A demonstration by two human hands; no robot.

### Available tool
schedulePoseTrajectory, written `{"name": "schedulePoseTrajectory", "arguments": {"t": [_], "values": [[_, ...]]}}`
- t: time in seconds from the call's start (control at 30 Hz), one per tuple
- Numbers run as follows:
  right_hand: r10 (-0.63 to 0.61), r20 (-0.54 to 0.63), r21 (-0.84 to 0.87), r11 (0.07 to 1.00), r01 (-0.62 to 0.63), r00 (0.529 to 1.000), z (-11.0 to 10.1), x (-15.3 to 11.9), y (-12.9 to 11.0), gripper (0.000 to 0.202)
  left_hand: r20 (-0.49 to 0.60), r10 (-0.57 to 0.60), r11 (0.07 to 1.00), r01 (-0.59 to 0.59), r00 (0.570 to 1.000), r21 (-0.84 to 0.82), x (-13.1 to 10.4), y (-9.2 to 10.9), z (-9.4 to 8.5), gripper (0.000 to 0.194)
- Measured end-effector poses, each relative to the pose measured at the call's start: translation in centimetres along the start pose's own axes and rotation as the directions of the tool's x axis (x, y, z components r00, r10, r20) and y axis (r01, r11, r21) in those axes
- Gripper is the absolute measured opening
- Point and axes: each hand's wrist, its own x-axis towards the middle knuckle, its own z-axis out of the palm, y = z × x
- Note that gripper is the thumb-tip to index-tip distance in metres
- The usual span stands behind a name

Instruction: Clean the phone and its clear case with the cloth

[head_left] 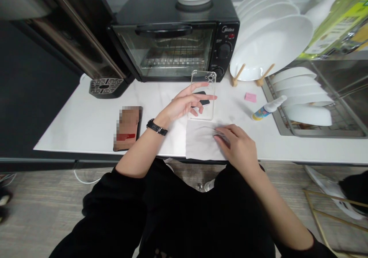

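Observation:
A clear phone case (212,110) stands or is raised near the oven front, its top edge overlapping the oven in view. My left hand (186,101), with a black-strapped watch on the wrist, has its fingers spread across the case; whether they touch it I cannot tell. Behind those fingers shows a small dark object (204,98) with a pale edge. Over a light grey cloth (199,143) at the counter's front edge is my right hand (237,143), thumb and fingers pinching a fold of it. A dark-edged phone (128,125), partly blurred out, lies left of my left forearm.
Behind my hands is a black toaster oven (175,51). White plates (273,43) stand in a wooden rack at right, beside a sink (283,124) with white bowls (307,114). A small spray bottle (263,112) and a pink slip (250,97) are on the counter (74,127).

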Motion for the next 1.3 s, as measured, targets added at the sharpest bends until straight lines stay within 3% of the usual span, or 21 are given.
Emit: {"name": "schedulePoseTrajectory", "arguments": {"t": [0.13,0.2,0.27,0.37,0.43,0.5,0.6,0.7,0.9,1.07,1.2,1.3], "values": [[0.044,-0.038,0.167,0.985,-0.037,0.998,-1.6,1.4,-0.3,0.016,0.001,-0.016,0.999,0.016,1.0,-0.048,-0.1,0.1,-0.1,0.099],[0.102,-0.153,0.269,0.961,-0.058,0.983,-3.4,2.4,-0.6,0.014,0.025,-0.014,0.997,0.016,1.0,-0.074,-0.1,-0.1,0.0,0.106],[0.119,-0.318,0.266,0.963,-0.032,0.941,-4.9,3.9,-1.0,0.014,0.058,-0.025,0.994,0.031,0.998,-0.104,-0.1,-0.3,0.2,0.109],[0.014,-0.436,0.207,0.975,0.085,0.9,-5.1,6.8,-1.5,0.014,0.098,-0.046,0.98,0.064,0.994,-0.186,0.0,-0.6,0.9,0.111],[-0.08,-0.376,0.197,0.967,0.164,0.923,-3.5,8.7,-1.6,0.015,0.095,-0.036,0.96,0.061,0.995,-0.273,0.0,-0.7,1.3,0.106],[-0.211,-0.229,0.182,0.95,0.255,0.95,-1.6,10.1,-1.4,0.02,0.046,-0.016,0.932,0.032,0.999,-0.361,0.1,-0.5,1.6,0.091],[-0.402,-0.091,0.163,0.897,0.412,0.911,0.5,10.8,-0.5,0.027,-0.051,-0.029,0.898,0.004,0.998,-0.441,0.0,0.0,1.9,0.071],[-0.505,-0.022,0.086,0.859,0.505,0.863,0.6,10.7,1.0,0.044,-0.071,-0.065,0.889,0.025,0.995,-0.457,0.0,0.1,2.1,0.06],[-0.451,0.076,-0.02,0.891,0.453,0.889,0.0,10.1,1.6,0.091,0.024,-0.153,0.875,0.147,0.988,-0.461,0.5,-0.7,2.6,0.063],[-0.522,0.142,0.014,0.85,0.526,0.841,0.1,7.8,0.3,0.102,0.039,-0.106,0.898,0.113,0.994,-0.424,0.7,-1.1,2.9,0.068],[-0.368,0.043,-0.033,0.929,0.369,0.929,0.1,7.7,0.7,0.105,0.037,-0.136,0.901,0.139,0.99,-0.411,0.6,-1.8,3.7,0.066],[-0.332,0.022,-0.019,0.943,0.333,0.943,0.5,7.8,0.4,0.108,0.006,-0.129,0.906,0.121,0.992,-0.405,0.4,-2.0,4.0,0.066]]}}
